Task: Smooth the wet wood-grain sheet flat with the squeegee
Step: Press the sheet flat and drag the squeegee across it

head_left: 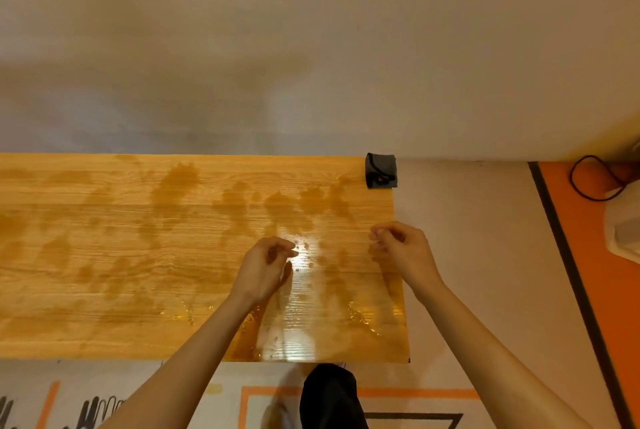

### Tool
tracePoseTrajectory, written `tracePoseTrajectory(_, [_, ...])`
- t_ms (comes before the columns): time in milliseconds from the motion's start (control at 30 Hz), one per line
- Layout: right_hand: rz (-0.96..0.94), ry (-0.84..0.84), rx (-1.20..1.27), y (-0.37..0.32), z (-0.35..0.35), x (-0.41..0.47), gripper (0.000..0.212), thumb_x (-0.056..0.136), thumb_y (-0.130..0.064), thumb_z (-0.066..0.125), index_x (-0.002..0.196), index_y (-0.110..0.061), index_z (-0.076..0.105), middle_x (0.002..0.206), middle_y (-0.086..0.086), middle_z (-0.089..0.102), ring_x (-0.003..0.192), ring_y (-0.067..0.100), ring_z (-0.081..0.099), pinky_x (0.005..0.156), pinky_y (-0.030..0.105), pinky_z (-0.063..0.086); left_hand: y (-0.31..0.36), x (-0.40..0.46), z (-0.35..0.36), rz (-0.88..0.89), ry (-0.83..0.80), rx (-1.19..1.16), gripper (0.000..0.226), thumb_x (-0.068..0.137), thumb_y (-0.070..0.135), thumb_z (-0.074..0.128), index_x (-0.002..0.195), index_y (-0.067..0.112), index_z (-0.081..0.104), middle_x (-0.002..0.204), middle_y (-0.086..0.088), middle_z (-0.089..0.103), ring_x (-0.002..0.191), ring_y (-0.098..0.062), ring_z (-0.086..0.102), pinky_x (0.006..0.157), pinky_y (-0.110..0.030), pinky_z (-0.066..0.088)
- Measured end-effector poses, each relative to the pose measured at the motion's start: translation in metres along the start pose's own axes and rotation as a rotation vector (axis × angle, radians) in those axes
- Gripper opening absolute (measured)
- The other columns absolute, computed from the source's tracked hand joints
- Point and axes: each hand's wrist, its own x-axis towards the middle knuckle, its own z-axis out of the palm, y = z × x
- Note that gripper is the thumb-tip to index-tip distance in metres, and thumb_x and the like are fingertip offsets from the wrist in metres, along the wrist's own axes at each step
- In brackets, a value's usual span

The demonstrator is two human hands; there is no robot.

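A: Floor, white wall (pixel 311 47) behind. Sheet?
B: Wet glossy yellow wood-grain sheet (pixel 138 255) under both hands; grey squeegee (pixel 381 171) beyond right hand (pixel 401 248).
A: Hands?
B: Left hand (pixel 266 265), right: fingers curled, pinching; held thing unclear.

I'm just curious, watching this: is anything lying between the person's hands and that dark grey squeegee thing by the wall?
Nothing visible does. The squeegee sits at the sheet's far right corner, beyond the right hand; only wet sheet lies between.
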Motion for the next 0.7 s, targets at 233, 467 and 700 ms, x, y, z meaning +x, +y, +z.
tracePoseTrajectory(233, [-0.32, 0.219, -0.295, -0.005, -0.002, 0.088, 0.033, 0.099, -0.008, 0.047, 0.129, -0.01, 0.059, 0.134, 0.005, 0.056, 0.126, 0.017, 0.048, 0.103, 0.019, 0.034, -0.007, 0.047, -0.008, 0.132, 0.186, 0.267, 0.028, 0.097, 0.003, 0.053, 0.107, 0.022, 0.07, 0.121, 0.0, 0.057, 0.111, -0.016, 0.057, 0.094, -0.028, 0.043])
tracePoseTrajectory(467, [-0.469, 0.138, -0.795, 0.005, 0.012, 0.164, 0.049, 0.105, -0.03, 0.031, 0.151, -0.012, 0.026, 0.16, 0.004, 0.018, 0.149, 0.022, 0.004, 0.119, 0.034, -0.004, -0.026, 0.077, -0.024, 0.214, 0.296, 0.436, 0.036, 0.1, 0.012, 0.056, 0.136, 0.013, 0.059, 0.143, -0.004, 0.05, 0.133, -0.023, 0.047, 0.108, -0.041, 0.044])
tracePoseTrajectory(700, [-0.465, 0.16, -0.892, 0.032, 0.031, 0.182, 0.056, 0.105, -0.036, 0.028, 0.153, -0.01, 0.015, 0.162, 0.005, 0.011, 0.15, 0.02, 0.002, 0.123, 0.037, 0.003, -0.042, 0.101, -0.027, 0.288, 0.251, 0.602, 0.056, 0.102, 0.039, 0.043, 0.153, 0.016, 0.038, 0.159, -0.002, 0.033, 0.143, -0.025, 0.034, 0.114, -0.04, 0.03])
